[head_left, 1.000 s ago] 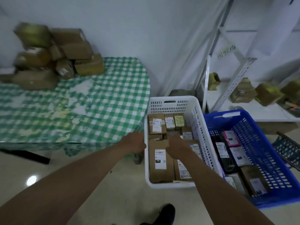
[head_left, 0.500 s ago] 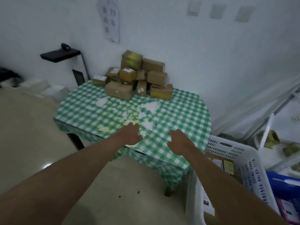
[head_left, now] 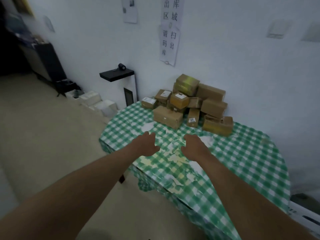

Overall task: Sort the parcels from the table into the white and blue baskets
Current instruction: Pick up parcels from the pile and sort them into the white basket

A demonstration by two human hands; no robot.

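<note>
- A second ago both hands were down in the white basket (head_left: 304, 218) on a parcel. Now only a corner of that basket shows at the bottom right, and the blue one is out of sight.
- The view has swung up to the table (head_left: 233, 163) with its green checked cloth. I think one parcel is dropped off and the person is going back for the next.
- The left hand (head_left: 147, 145) hangs over the near part of the table. Its fingers are loose and spread, and it holds nothing.
- The right hand (head_left: 193, 146) is just beside it, fingers a bit bent, also holding nothing.
- The pile of parcels (head_left: 188, 104) sits at the far side by the wall, beyond the fingertips of both hands.
- The long brown box (head_left: 167, 117) is nearest the fingers, not touched yet.
</note>
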